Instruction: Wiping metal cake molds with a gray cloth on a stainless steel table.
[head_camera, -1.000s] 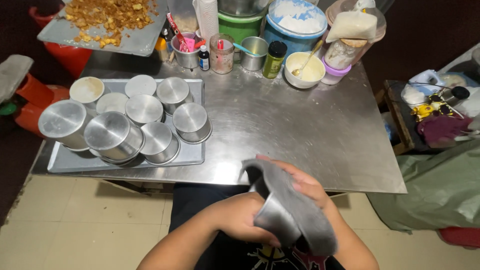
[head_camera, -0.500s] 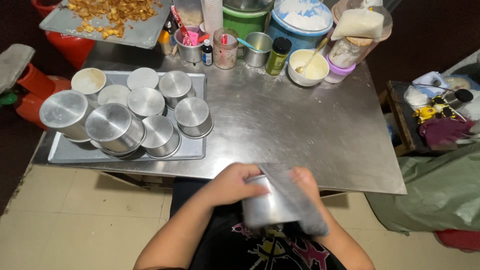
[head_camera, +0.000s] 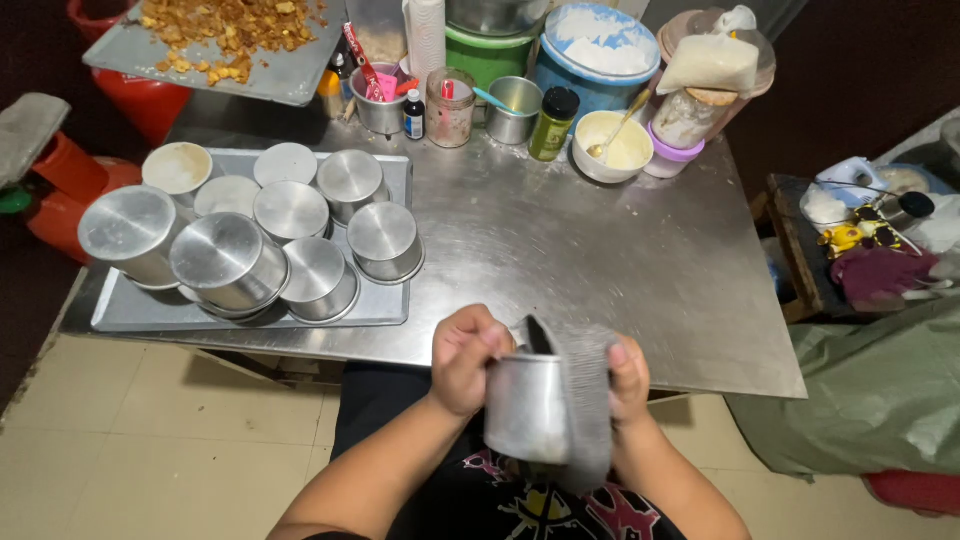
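Near edge of the steel worktop (head_camera: 600, 260): left hand (head_camera: 468, 358) has its fingers clamped on a metal cup (head_camera: 527, 405), held over the lap just off the worktop. Right hand (head_camera: 627, 378) fingers pressed together on a grey cloth (head_camera: 585, 400) wrapped around the cup's right side. Farther left, a tray (head_camera: 385, 310) of upturned metal cups (head_camera: 290, 212). Far edge: cream bowl with spoon (head_camera: 612, 145), jars, blue tub (head_camera: 598, 50), tray of fried bits (head_camera: 225, 30).

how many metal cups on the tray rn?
8 on the tray: back row; middle; front, with one possibly a ninth; some may be hidden.
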